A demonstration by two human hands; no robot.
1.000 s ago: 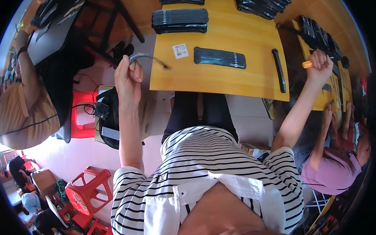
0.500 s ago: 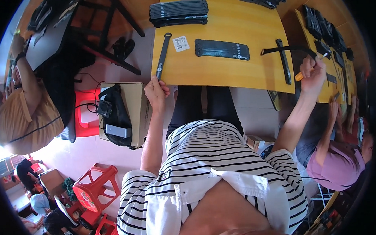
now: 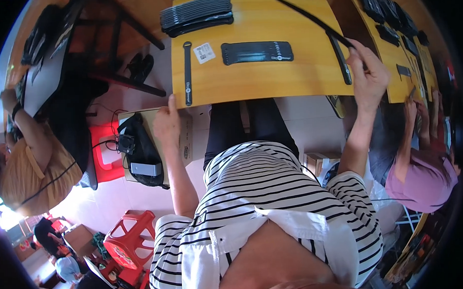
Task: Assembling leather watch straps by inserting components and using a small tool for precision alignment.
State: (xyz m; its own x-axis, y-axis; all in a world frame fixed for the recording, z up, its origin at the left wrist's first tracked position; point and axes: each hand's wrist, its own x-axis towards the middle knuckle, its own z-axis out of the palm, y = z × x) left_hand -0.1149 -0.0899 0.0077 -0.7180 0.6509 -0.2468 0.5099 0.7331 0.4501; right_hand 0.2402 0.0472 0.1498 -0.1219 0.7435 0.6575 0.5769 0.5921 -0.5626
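My right hand (image 3: 368, 78) is closed on the end of a long black strap (image 3: 308, 14), which rises to the upper left across the table. Another black strap (image 3: 340, 56) lies along the table's right edge, close to that hand. My left hand (image 3: 167, 127) is off the table's front left corner, one digit raised and the others loosely curled, with nothing visible in it. Just beyond it, a strap with a loop at its far end (image 3: 188, 74) lies on the yellow table (image 3: 260, 85). A flat bundle of black straps (image 3: 257, 52) rests mid-table.
A thick stack of black straps (image 3: 196, 14) is at the far left, near a white printed label (image 3: 204, 52). A cardboard box (image 3: 184, 136) with a black bag on it stands left of my legs. Co-workers sit on both sides; a red stool (image 3: 127, 237) is at lower left.
My left hand has come away from the left strap and dropped off the table edge. My right hand has shifted left, its strap now stretching far leftward. The orange-handled tool no longer shows.
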